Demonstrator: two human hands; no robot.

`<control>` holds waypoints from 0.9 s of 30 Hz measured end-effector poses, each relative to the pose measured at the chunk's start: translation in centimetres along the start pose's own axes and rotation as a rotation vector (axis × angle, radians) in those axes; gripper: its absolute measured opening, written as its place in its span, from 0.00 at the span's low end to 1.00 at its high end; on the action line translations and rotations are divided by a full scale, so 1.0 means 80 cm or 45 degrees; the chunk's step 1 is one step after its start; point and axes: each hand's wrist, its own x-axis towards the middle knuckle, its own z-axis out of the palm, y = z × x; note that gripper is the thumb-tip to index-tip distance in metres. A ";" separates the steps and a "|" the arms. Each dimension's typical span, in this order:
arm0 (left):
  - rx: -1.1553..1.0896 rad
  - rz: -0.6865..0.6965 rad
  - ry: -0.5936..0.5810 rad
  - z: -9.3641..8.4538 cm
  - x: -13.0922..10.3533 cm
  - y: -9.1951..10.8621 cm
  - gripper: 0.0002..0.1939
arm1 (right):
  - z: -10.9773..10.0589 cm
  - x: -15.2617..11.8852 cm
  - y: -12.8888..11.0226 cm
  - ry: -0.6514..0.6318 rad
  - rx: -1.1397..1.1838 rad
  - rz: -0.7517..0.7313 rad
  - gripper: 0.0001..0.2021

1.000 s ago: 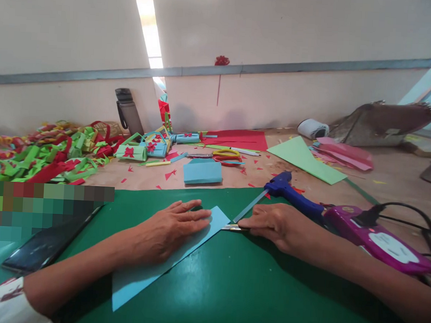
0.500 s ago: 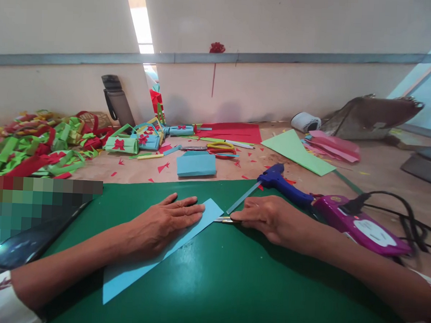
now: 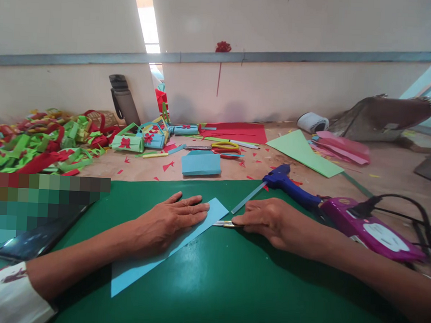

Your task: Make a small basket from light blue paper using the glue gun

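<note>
Nearer me than the glue gun (image 3: 301, 193), my left hand (image 3: 167, 222) lies open on the blue paper (image 3: 126, 275); my right hand (image 3: 277, 223) keeps a narrow grip on a slim tool (image 3: 224, 223) (type unclear).

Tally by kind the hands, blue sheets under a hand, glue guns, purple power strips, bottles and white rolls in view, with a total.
Hands: 2 (left hand, right hand)
Blue sheet under the left hand: 1
Glue gun: 1
Purple power strip: 1
Bottle: 1
White roll: 1
Total: 7
</note>
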 end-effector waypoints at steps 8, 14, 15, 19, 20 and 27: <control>0.006 -0.016 -0.017 -0.002 0.000 0.003 0.30 | 0.000 0.009 -0.010 -0.068 -0.027 -0.010 0.12; 0.049 -0.032 -0.057 -0.004 0.001 0.004 0.30 | 0.003 0.019 -0.020 -0.086 -0.050 -0.033 0.12; 0.057 -0.033 -0.062 -0.003 0.001 0.003 0.30 | 0.003 0.019 -0.020 -0.087 -0.045 -0.039 0.12; 0.075 -0.008 -0.067 -0.002 0.000 0.001 0.32 | 0.005 0.022 -0.022 -0.091 0.003 -0.061 0.11; 0.076 -0.001 -0.059 -0.001 0.000 0.000 0.32 | 0.006 0.024 -0.023 -0.094 0.018 -0.069 0.11; 0.062 0.009 -0.021 0.000 0.000 0.000 0.29 | 0.011 0.030 -0.025 -0.079 0.033 -0.124 0.12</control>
